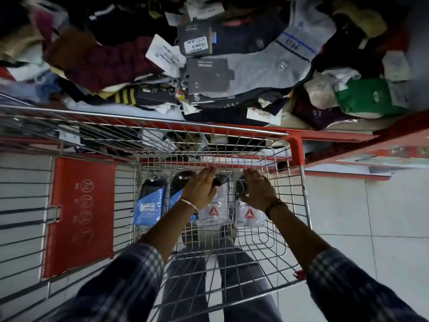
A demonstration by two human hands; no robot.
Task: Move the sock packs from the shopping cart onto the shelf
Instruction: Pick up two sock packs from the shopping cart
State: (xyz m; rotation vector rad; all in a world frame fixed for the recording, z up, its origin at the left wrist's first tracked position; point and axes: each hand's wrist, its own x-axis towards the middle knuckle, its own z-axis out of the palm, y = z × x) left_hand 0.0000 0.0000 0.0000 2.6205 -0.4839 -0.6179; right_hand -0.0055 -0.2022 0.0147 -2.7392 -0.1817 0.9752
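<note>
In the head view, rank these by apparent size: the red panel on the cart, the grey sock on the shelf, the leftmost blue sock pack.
1. Grey sock and red panel: look about alike; the panel is nearer the camera, so I won't rank them.
2. Blue sock pack: clearly smallest.

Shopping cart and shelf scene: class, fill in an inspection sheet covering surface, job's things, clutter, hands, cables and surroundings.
Surface: wire shopping cart basket, parked against red shelf.
Job's things: two blue sock packs, two white sock packs lying in cart.
Clutter: loose socks and tags heaped on shelf, including grey sock.
Hands: left hand and right hand flat over white packs, not closed.
Cables: nothing seen.
Surroundings: white floor tiles, red cart flap.
</note>
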